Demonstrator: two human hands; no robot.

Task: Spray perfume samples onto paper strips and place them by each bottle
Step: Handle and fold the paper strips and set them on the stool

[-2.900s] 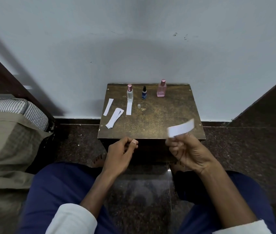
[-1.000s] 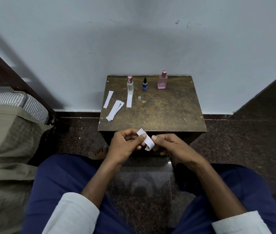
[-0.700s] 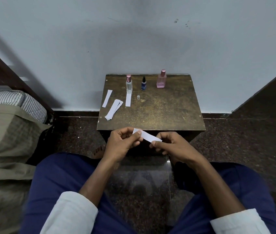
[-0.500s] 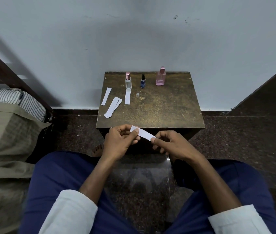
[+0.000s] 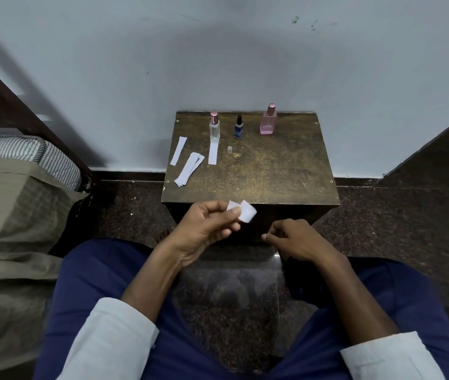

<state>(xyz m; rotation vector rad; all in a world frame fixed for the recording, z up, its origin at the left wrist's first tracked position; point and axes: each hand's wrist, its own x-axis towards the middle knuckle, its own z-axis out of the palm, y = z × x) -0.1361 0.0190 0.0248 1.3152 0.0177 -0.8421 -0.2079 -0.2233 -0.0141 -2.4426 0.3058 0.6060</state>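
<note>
No label or writing can be read on any bottle. The left hand (image 5: 204,229) pinches a bent paper strip (image 5: 243,211) between thumb and fingers (image 5: 235,212), just off the desk's (image 5: 272,174) near edge at 6 o'clock. The right hand (image 5: 297,239) hangs beside it, fingers loosely curled and, as far as the view shows, holding nothing.

Along the desk's far edge stand a clear bottle (image 5: 214,127) at 11 o'clock, a small blue bottle (image 5: 238,127) at 12 and a pink bottle (image 5: 268,120) at 1. A flat strip (image 5: 213,153) lies touching the clear bottle's base; a tiny cap (image 5: 229,149) sits near the blue one. At 9 o'clock lie a single strip (image 5: 178,150) and a stack of strips (image 5: 189,169). The desk's middle and right side are bare. A bed (image 5: 12,201) flanks the left, the wall (image 5: 217,50) stands behind.
</note>
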